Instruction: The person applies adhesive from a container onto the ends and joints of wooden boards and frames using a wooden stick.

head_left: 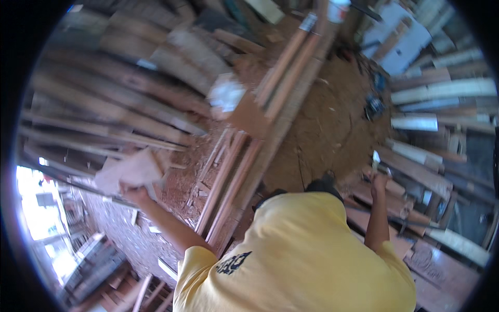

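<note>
Out to my left, my left hand (136,194) grips the near edge of a flat pale wooden board (130,170). The board is blurred by motion, and my fingers partly hide behind its edge. Off to the right, my right hand (381,180) is closed around a small hand-held thing (376,157) with a bright whitish end pointing up. Its exact kind is too small and blurred to tell. Between my hands, long reddish wooden lengths (228,179) lie along a narrow bench, with a flat brown piece (249,118) across them.
Stacked planks (104,104) fill the left side, and more boards (442,93) line the right. A blue power tool (373,106) lies on the dusty floor (327,114). A white panel (397,39) stands farther off. Shavings (179,182) cover the ground left of the bench.
</note>
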### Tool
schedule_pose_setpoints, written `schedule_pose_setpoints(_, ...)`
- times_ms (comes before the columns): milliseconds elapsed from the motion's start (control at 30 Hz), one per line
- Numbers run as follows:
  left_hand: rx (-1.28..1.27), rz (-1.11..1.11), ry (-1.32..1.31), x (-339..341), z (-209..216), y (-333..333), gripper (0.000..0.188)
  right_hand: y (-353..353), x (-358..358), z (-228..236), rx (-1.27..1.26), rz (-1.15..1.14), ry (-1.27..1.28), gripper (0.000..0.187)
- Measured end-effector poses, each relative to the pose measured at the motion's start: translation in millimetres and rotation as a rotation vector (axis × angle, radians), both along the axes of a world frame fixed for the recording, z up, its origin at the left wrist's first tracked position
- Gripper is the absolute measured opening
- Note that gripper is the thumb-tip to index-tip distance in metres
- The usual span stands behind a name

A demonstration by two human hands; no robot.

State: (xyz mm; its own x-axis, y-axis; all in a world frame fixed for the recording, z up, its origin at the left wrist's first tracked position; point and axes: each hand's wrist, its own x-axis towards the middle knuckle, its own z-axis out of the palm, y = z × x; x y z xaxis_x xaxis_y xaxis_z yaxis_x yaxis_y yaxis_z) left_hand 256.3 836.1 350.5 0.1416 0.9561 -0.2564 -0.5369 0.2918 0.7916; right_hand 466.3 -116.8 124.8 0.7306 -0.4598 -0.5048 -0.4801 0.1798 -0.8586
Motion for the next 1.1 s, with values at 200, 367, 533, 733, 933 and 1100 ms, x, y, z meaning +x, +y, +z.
schedule_pose_setpoints(200,-0.010,-0.084,0.325,-109,44,-114,0.074,-81,-21,-24,-0.131,0.052,0.189,0.051)
schedule_pose_setpoints(367,-0.211,-0.360,0.581,-136,50,-292,0.066,-138,-51,-29,-0.003,-0.010,0.464,0.032)
schedule_pose_setpoints(533,-0.669,-0.582,0.754,-115,41,-453,0.070,-201,-54,-61,-0.103,-0.053,0.549,0.032)
schedule_pose_setpoints(733,-0.812,-0.723,0.857,-41,-39,-538,0.071,-240,35,-81,-0.309,0.002,0.478,0.005)
schedule_pose_setpoints(933,-0.824,-0.772,0.878,50,-119,-559,0.072,-227,224,-63,-0.504,0.001,0.415,0.042)
schedule_pose_setpoints(1100,-0.809,-0.753,0.864,120,-161,-576,0.073,-151,427,55,-0.634,0.217,-0.016,0.028)
